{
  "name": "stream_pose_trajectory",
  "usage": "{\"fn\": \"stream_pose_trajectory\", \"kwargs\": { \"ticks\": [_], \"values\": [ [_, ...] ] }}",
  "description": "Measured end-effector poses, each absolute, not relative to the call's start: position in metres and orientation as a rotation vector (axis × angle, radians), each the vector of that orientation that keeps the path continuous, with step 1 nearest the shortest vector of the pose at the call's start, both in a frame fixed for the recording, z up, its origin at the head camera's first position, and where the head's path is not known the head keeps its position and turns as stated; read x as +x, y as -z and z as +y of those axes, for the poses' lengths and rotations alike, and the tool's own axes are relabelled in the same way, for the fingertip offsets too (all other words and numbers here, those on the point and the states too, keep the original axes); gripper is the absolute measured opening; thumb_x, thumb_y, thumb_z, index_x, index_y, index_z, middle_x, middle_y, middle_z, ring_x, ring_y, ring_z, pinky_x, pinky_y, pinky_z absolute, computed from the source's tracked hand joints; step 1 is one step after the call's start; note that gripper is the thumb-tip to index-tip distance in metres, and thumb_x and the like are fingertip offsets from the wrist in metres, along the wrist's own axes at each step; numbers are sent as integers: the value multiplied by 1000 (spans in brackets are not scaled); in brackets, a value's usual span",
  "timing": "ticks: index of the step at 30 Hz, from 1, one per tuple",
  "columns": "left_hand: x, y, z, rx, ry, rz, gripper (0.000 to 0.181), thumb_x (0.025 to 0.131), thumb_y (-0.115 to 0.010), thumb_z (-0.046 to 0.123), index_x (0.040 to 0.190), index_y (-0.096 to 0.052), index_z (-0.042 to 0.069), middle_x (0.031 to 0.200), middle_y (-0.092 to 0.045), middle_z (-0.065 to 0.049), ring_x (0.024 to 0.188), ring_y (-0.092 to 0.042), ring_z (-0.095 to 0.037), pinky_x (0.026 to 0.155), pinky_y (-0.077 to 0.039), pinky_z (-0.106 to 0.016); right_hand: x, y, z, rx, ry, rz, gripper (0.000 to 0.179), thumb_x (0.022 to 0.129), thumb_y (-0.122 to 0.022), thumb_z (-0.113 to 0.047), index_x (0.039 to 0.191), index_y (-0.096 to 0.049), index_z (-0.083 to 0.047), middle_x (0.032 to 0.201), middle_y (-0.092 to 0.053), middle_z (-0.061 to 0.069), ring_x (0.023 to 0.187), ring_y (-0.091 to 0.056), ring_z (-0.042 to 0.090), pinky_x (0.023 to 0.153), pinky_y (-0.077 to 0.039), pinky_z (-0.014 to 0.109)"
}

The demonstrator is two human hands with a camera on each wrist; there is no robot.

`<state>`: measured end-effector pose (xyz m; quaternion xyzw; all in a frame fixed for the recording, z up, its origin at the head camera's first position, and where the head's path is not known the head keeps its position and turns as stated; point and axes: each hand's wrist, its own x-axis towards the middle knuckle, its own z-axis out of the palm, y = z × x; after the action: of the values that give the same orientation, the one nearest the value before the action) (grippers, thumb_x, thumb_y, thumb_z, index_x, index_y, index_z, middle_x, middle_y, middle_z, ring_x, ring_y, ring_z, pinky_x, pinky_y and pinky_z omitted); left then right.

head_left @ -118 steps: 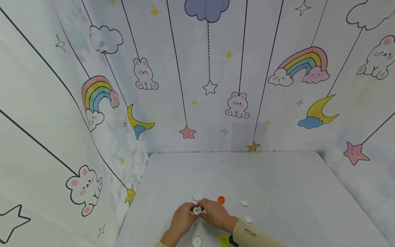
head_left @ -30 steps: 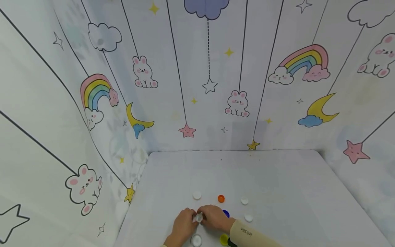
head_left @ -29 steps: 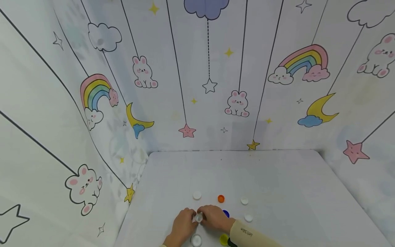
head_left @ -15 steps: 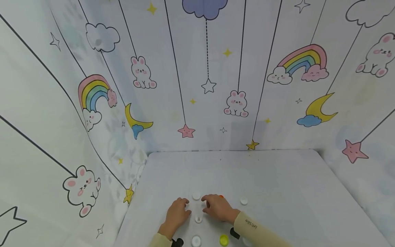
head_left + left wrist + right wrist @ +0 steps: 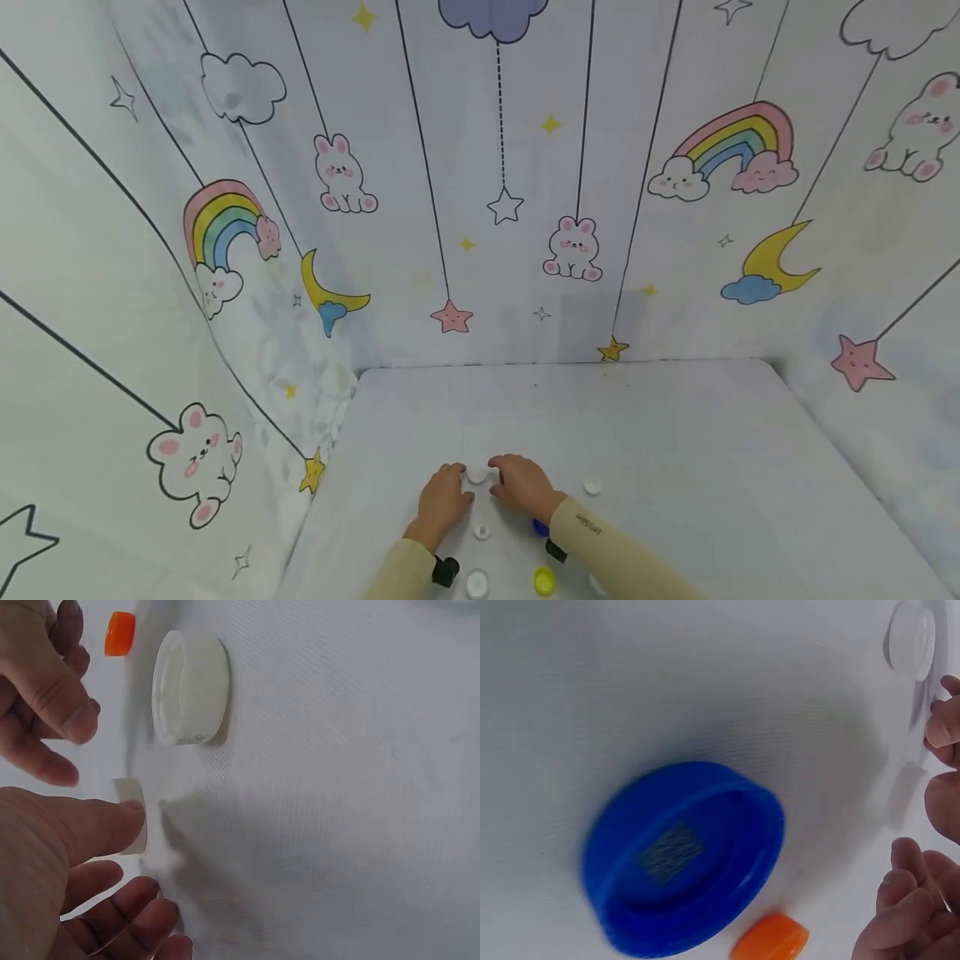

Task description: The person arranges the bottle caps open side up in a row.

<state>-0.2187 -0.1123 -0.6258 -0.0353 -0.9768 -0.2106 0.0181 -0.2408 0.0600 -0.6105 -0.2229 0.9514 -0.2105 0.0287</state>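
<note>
A white bottle cap (image 5: 477,476) lies between my two hands, close to the fingertips of both. My left hand (image 5: 444,502) is on its left side with thumb and fingers spread and nothing between them. Opposite it, my right hand (image 5: 523,487) has loosely bent fingers, also holding nothing. A smaller white cap (image 5: 482,532) rests on the table just behind the hands. In the left wrist view, my left thumb overlaps a white cap (image 5: 133,791). A blue cap (image 5: 682,862) with a grey patch inside fills the right wrist view; my right forearm partly covers it in the head view.
An orange cap (image 5: 772,941) is hidden behind my right hand in the head view. A yellow cap (image 5: 544,581) and a white cap (image 5: 477,584) lie near the front edge. Another white cap (image 5: 592,486) stands to the right. Patterned cloth walls enclose the white table (image 5: 637,433).
Both hands held the small white cap earlier, then let it go on the table. They have since moved forward, to either side of the white cap beyond it.
</note>
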Motion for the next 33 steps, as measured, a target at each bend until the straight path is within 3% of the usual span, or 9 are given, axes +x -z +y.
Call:
{"fn": "stream_pose_trajectory", "kwargs": {
  "ticks": [4,12,20,33],
  "values": [
    [-225,630,-108,-109,656,-3024,45,71,-74,21,109,-59,3,94,-56,-11,87,-57,-26,74,-47,-40,-248,616,52,-671,627,2971,41,76,-71,-24,112,-61,-9,75,-57,-6,67,-51,7,64,-45,28],
    [-231,640,-105,-105,628,-3024,44,71,-74,20,110,-59,3,93,-56,-10,86,-56,-24,73,-46,-38,-251,625,44,-606,576,2950,42,74,-72,-25,111,-62,-8,98,-64,5,93,-60,21,79,-47,37],
    [-228,630,-107,-138,724,-2977,36,72,-73,18,103,-62,4,74,-48,2,65,-46,-12,58,-39,-29,-253,626,37,-614,636,2930,38,77,-69,-23,111,-62,-7,94,-65,3,89,-60,18,76,-48,35],
    [-228,627,-106,-106,724,-2981,30,73,-73,19,98,-62,6,73,-47,3,64,-45,-10,58,-40,-27,-256,631,36,-674,712,2888,34,79,-68,-22,109,-62,-8,83,-61,-4,72,-53,8,67,-47,31]
  ]
}}
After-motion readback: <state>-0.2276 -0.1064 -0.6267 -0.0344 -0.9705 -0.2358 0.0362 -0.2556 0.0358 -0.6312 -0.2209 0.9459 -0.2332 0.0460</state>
